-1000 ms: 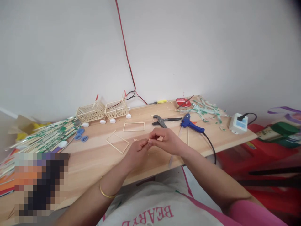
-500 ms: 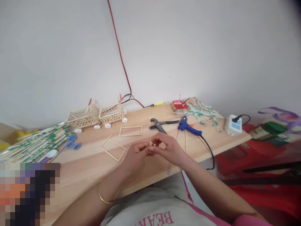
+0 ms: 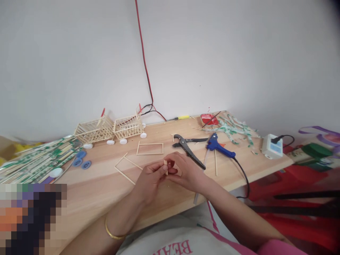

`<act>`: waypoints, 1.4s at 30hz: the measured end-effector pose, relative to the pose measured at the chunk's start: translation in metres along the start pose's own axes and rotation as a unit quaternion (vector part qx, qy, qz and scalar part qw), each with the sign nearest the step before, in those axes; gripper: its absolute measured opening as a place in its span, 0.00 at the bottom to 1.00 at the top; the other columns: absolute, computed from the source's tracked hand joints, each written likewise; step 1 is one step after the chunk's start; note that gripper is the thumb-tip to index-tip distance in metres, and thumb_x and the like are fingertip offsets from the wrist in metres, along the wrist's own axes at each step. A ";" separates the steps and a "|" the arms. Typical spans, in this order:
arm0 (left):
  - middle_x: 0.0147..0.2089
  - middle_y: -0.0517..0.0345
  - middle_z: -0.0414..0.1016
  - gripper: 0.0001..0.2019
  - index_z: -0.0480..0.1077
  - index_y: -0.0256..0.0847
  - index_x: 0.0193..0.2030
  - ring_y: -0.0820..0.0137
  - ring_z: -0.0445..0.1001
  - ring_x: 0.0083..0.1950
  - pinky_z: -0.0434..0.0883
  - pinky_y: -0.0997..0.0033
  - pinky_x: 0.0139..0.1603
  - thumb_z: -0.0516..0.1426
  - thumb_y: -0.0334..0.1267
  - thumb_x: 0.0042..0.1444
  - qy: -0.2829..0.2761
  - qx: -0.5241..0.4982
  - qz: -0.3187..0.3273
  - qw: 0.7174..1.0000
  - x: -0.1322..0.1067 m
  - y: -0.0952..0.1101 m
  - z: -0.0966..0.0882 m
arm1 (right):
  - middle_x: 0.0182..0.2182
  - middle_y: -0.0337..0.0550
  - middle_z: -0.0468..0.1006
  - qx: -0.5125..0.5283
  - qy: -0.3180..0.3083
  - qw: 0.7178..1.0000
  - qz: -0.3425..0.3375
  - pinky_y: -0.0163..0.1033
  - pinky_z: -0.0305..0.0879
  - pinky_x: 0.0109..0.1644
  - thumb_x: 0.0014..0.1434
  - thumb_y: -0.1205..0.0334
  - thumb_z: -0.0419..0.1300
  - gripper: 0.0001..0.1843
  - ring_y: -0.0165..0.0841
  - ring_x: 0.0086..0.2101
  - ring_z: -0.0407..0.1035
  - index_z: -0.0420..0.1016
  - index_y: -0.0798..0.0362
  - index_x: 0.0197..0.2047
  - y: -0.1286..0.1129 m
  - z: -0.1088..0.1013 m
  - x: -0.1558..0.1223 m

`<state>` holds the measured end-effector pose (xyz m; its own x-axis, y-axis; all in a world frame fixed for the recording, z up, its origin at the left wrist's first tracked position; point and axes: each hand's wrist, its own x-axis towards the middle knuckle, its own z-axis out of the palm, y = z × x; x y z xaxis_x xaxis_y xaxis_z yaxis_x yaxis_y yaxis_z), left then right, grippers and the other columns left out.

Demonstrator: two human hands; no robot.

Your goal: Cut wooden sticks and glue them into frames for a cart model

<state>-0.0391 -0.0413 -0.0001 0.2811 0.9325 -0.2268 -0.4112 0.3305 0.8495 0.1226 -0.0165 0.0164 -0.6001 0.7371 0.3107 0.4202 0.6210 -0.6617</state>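
Short wooden sticks (image 3: pixel 166 167) stand upright between my fingertips above the table's front part. My left hand (image 3: pixel 152 180) pinches them between thumb and forefinger. My right hand (image 3: pixel 186 173) meets it from the right, with curled fingers around the same sticks; its fingertips are partly hidden. Just left of my hands lie two flat stick frames, one farther back (image 3: pixel 150 153) and one nearer (image 3: pixel 124 168), whose corner my left hand covers. Behind my right hand are black-handled pliers (image 3: pixel 189 150) with jaws apart. A blue glue gun (image 3: pixel 219 147) rests to their right.
Two stick-built carts (image 3: pixel 94 131) with white wheels stand at the back left, near bundled sticks (image 3: pixel 39 159) and blue caps (image 3: pixel 81 159). A red dish (image 3: pixel 209 119), plastic wrappers (image 3: pixel 233 127) and a white power box (image 3: pixel 272 146) occupy the right side. The glue gun's cord (image 3: pixel 245 177) hangs over the front edge.
My fingers have turned the sticks, which now show longer and more upright. My hands have shifted slightly left over the nearer frame. The camera view has swung a little left.
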 end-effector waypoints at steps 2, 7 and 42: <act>0.35 0.50 0.78 0.11 0.75 0.34 0.36 0.65 0.76 0.40 0.69 0.64 0.47 0.62 0.40 0.49 0.019 0.006 0.002 1.000 0.001 0.001 -0.002 | 0.46 0.46 0.68 0.008 -0.027 1.000 -0.001 0.42 0.63 0.47 0.48 0.59 0.67 0.37 0.35 0.43 0.65 0.56 0.49 0.58 0.004 -0.008 0.000; 0.30 0.57 0.77 0.09 0.74 0.36 0.33 0.69 0.77 0.36 0.71 0.64 0.48 0.64 0.39 0.46 0.067 -0.024 0.015 0.997 0.005 0.008 -0.007 | 0.51 0.53 0.67 -0.148 0.034 0.987 0.054 0.50 0.59 0.53 0.51 0.52 0.63 0.34 0.44 0.51 0.61 0.59 0.52 0.58 0.039 -0.042 -0.004; 0.50 0.47 0.74 0.05 0.75 0.35 0.31 0.59 0.70 0.53 0.62 0.58 0.55 0.63 0.35 0.47 -0.082 -0.120 0.055 0.988 -0.004 0.017 -0.002 | 0.53 0.49 0.71 0.401 -0.235 0.862 0.203 0.53 0.56 0.59 0.52 0.60 0.60 0.23 0.42 0.56 0.60 0.70 0.53 0.52 -0.005 -0.052 0.002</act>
<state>-0.0486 -0.0390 0.0146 0.3511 0.9353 -0.0429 -0.6349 0.2715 0.7233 0.1545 -0.0045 0.0561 -0.8028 0.5442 -0.2437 0.1684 -0.1850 -0.9682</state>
